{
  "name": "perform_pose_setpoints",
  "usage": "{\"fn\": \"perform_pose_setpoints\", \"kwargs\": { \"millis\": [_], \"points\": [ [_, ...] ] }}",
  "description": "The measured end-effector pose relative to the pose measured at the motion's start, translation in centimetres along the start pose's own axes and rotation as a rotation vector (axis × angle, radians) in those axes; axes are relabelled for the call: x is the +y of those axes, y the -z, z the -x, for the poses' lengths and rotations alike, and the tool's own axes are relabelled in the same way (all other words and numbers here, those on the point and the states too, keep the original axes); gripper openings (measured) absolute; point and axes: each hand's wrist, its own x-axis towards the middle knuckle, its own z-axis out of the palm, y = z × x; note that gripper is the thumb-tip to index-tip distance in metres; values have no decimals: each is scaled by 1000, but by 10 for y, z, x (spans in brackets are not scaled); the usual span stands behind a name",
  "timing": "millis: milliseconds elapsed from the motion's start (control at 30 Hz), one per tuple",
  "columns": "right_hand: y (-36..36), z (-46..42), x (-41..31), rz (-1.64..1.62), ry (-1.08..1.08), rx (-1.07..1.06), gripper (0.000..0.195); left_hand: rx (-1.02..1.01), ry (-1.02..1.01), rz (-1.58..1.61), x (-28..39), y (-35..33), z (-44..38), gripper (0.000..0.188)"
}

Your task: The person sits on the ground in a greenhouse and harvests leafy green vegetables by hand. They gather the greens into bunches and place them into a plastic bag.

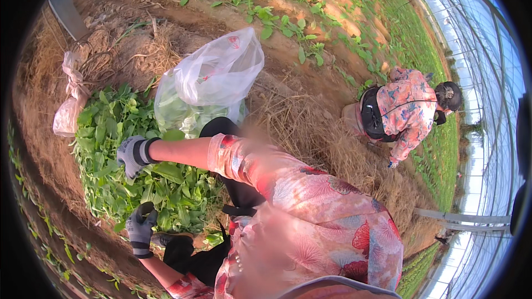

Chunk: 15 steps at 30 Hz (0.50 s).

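A large heap of leafy greens (112, 133) lies on the ground before me. My right hand (135, 156), in a grey knit glove with a dark cuff, rests over the leaves at the middle of the heap; its fingers point down and their tips are partly hidden. At the heap's near left edge is my left hand (141, 226), gloved alike. Its fingers are curled, with a gap between thumb and finger and nothing seen in them. Beside the heap, by my right knee, stands a clear plastic bag (220, 66) with greens in its lower part and its upper part loose.
A knotted pinkish plastic bag (68, 110) touches the heap's far side. Behind it rises a metal post (68, 12). Dry straw (291, 120) covers the soil to my right. A co-worker (405, 106) bends over plant rows (286, 25) under the greenhouse frame (494, 50).
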Motion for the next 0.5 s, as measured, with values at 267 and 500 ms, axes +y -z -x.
{"fn": "perform_pose_setpoints", "kwargs": {
  "millis": [267, 500],
  "points": [
    [0, 9, -3, 9, 36, -189, 44, 687, -629, -647, 72, -26, -9, 35],
    [8, 12, -18, -197, 53, -235, 39, 751, -320, -731, 33, -18, -8, 20]
  ]
}}
